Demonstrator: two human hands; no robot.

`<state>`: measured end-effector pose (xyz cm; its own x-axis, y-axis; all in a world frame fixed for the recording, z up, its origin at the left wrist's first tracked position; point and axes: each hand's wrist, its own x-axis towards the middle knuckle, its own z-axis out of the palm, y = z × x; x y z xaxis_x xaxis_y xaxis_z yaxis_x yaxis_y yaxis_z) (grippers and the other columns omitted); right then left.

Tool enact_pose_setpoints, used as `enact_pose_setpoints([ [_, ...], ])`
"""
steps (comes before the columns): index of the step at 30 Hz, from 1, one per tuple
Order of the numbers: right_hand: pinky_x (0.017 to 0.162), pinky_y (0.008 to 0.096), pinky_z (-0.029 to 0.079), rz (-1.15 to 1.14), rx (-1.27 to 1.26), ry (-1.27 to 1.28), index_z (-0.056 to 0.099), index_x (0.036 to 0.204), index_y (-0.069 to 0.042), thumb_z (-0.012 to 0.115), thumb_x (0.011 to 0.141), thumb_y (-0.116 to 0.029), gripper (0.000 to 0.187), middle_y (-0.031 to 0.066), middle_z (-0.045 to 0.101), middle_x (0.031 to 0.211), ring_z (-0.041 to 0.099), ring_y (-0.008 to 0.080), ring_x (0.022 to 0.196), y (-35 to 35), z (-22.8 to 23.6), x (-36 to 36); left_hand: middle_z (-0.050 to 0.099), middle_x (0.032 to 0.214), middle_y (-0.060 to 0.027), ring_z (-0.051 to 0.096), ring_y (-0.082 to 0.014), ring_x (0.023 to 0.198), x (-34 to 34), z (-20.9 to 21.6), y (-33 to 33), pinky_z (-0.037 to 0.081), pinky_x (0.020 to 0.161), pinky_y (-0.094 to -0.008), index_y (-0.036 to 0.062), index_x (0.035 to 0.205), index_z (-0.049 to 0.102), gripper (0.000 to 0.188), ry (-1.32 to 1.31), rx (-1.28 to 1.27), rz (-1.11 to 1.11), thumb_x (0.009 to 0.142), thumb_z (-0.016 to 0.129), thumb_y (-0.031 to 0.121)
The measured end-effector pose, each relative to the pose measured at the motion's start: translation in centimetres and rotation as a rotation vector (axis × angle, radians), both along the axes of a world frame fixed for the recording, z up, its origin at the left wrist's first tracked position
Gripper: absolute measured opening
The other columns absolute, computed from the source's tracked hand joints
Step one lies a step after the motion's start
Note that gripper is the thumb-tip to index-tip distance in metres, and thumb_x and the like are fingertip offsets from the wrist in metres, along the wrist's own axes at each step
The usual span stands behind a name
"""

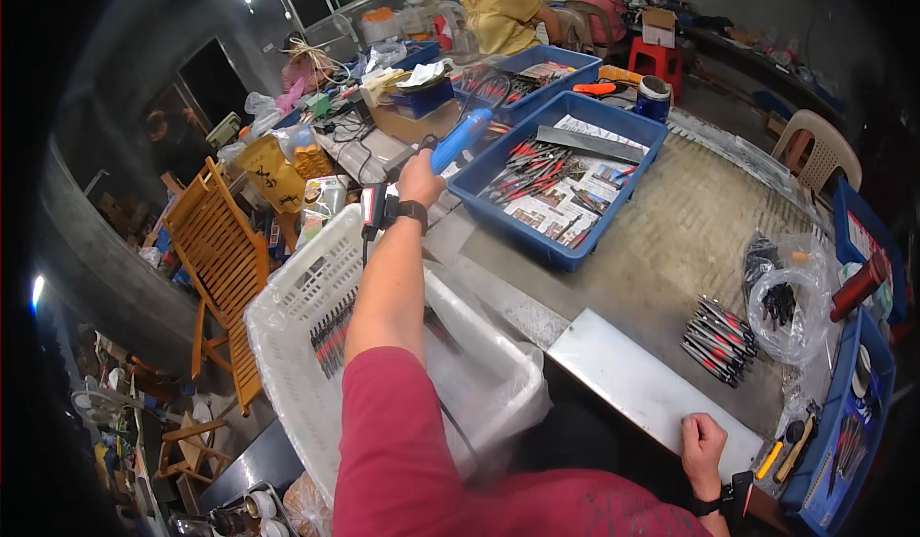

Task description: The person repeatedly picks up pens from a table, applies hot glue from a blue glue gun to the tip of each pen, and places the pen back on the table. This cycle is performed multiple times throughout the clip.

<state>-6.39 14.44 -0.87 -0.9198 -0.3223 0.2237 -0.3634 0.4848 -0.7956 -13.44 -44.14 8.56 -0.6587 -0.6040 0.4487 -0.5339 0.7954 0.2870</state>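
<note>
My left arm reaches forward over a white plastic basket (297, 283). My left hand (419, 181) is closed around the near end of a blue cylindrical tool (462, 141), beside the left edge of a blue tray (613, 216). Slim black-and-red pieces (527, 168) and a flat grey bar (589, 144) lie on printed paper in that tray. At the right end of a white board (637, 374) my right hand (702, 446) rests with curled fingers; I cannot see whether anything is in them. A pile of similar slim pieces (719, 341) lies beyond it.
Rows of black-and-red pieces (333, 334) lie in the lined basket. To the right are a clear plastic bag (791, 312), a dark red cylinder (860, 288) and a blue bin (843, 441). A wooden folding chair (220, 278) stands left. Other people sit farther back.
</note>
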Motion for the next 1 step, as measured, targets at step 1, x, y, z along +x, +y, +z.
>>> enact_pose_setpoints([
  [1, 0.049, 0.0321, 0.039, -0.004, -0.011, -0.004, 0.058, 0.072, 0.002, 0.059, 0.08, -0.011, 0.015, 0.0136, 0.055, 0.059, 0.051, 0.0222, 0.05, 0.04, -0.17, -0.09, 0.059, 0.097, -0.0167, 0.057, -0.0345, 0.094, -0.4, -0.41, -0.54, 0.045, 0.08, -0.0445, 0.0078, 0.107, 0.055, 0.041, -0.038, -0.009, 0.007, 0.067, 0.063, 0.011],
])
